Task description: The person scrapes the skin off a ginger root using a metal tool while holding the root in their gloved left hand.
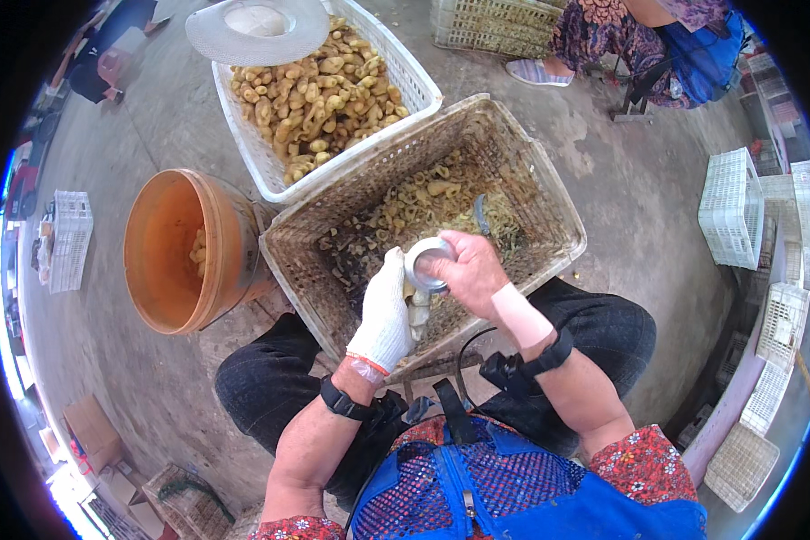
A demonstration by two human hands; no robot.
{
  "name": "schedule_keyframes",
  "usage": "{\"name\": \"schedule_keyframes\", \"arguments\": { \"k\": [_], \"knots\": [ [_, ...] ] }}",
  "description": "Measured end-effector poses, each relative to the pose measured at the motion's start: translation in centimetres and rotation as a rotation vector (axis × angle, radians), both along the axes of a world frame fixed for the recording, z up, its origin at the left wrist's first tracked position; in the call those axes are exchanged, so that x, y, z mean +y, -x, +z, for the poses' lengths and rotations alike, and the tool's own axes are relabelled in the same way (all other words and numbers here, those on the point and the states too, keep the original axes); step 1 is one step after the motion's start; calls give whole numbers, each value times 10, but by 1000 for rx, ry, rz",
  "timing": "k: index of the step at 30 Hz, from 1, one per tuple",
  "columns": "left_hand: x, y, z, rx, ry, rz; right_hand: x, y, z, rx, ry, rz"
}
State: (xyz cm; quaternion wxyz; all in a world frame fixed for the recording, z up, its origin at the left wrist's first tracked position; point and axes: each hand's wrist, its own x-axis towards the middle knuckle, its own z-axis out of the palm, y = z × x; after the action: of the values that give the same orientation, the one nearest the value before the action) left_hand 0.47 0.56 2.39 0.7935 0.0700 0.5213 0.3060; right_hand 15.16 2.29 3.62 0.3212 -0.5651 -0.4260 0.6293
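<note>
My left hand (383, 310), in a white knitted glove, is curled closed over the near part of a dirty crate (295, 270). A little yellow shows at its fingers, but what they hold is hidden. My bare right hand (477, 274) grips a silver-grey ring that looks like a roll of tape (412, 264), right beside the glove's thumb. A shiny band circles my right wrist. Inside the crate lie ginger scraps and peelings (436, 191), and a curved grey blade-like piece (481, 214) rests among them.
Beyond the crate stands a white basket (420, 83) heaped with ginger (333, 99), a pale brimmed hat (259, 20) over its far end. An orange bucket (137, 256) is at left. Another person's foot (540, 72) and stacked white crates (731, 209) are at right.
</note>
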Motion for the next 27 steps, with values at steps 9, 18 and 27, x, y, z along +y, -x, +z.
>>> {"name": "schedule_keyframes", "arguments": {
  "k": [9,18,27],
  "knots": [
    [1,-7,2,113,-19,3,3,-6,-4,92,-9,-92],
    [4,6,0,-384,50,107,22,-38,-28,-243,-85,-182],
    [2,-1,-18,-135,67,141,6,-16,-10,-54,-52,-75]
  ]
}}
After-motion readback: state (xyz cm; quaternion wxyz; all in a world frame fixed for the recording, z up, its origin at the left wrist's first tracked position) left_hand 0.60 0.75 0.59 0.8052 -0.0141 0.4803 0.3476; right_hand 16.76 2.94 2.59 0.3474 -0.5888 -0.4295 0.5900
